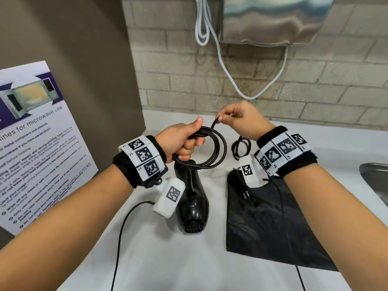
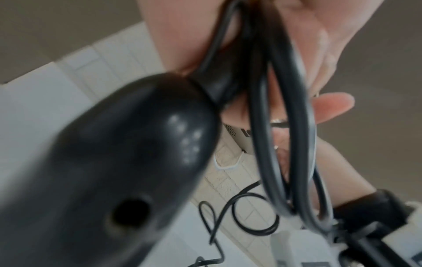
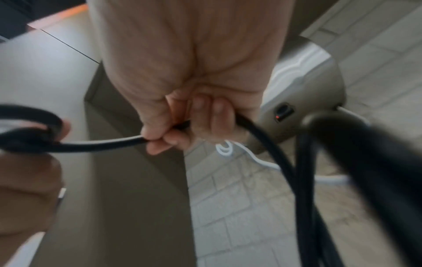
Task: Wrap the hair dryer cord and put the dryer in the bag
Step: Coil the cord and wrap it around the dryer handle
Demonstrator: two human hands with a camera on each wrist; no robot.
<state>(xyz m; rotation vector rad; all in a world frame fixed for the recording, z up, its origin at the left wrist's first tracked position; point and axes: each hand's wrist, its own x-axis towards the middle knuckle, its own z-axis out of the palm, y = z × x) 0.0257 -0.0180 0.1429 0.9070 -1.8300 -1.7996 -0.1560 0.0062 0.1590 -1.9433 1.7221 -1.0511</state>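
Note:
A glossy black hair dryer (image 1: pixel 192 203) hangs above the white counter, grille towards me. My left hand (image 1: pixel 184 139) grips its handle together with two or three loops of the black cord (image 1: pixel 216 148). In the left wrist view the dryer (image 2: pixel 102 162) fills the lower left and the cord loops (image 2: pixel 278 126) run down past the palm. My right hand (image 1: pixel 237 117) pinches the cord just right of the loops; the right wrist view shows the cord (image 3: pixel 102 144) held between thumb and fingers. A flat black bag (image 1: pixel 270 217) lies on the counter to the right, with the plug's prongs (image 1: pixel 246 195) over it.
A microwave-use poster (image 1: pixel 37 148) leans at the left. A steel wall unit (image 1: pixel 273 19) with a white cable (image 1: pixel 228 72) hangs on the brick wall behind. A steel sink rim (image 1: pixel 373 175) is at the far right. Thin sensor wires (image 1: pixel 121 238) trail over the white counter (image 1: pixel 189 259).

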